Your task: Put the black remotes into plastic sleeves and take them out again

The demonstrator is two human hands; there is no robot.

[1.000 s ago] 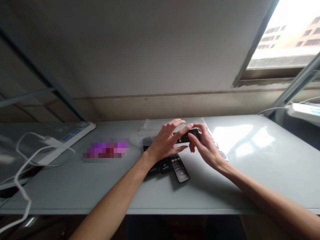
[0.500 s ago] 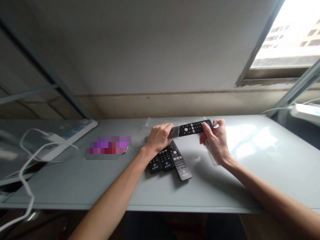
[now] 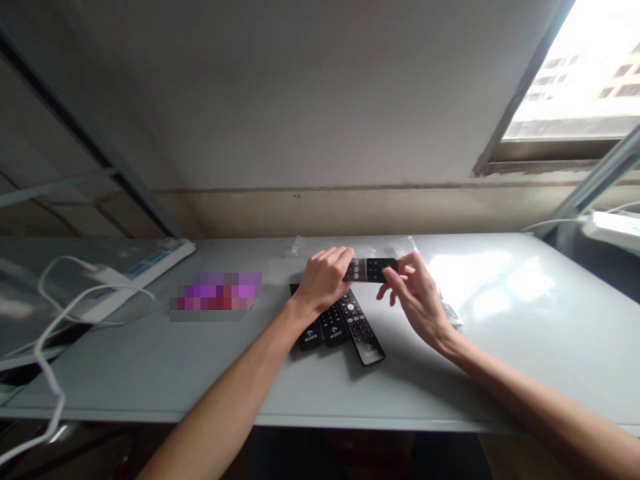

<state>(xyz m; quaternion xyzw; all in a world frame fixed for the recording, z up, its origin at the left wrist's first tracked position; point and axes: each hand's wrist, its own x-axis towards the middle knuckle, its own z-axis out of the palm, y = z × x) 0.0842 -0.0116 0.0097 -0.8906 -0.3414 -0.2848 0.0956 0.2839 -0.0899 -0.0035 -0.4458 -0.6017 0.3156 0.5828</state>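
Observation:
A black remote control (image 3: 381,269) is held level above the table between my two hands, its left part under clear plastic film. My left hand (image 3: 323,277) is closed around the left end, covering it. At the other end, my right hand (image 3: 417,290) pinches the remote with thumb and fingers, the other fingers curled loosely. Below my left hand, more remote controls lie side by side on the grey table: one with a shiny lower end (image 3: 363,328), a black one (image 3: 334,327) and another black one (image 3: 311,337). My left hand hides their upper ends.
Clear plastic wrapping (image 3: 296,248) lies behind my hands. A small printed packet (image 3: 453,313) rests partly hidden beside my right wrist. To the left are a blurred purple item (image 3: 220,291), a white power strip (image 3: 160,260) and a white cable (image 3: 47,373). The table (image 3: 210,380) meets a wall at the back.
The held remote has shifted lower and turned level, and less of it shows between my hands. My right hand has moved left, closer to my left hand.

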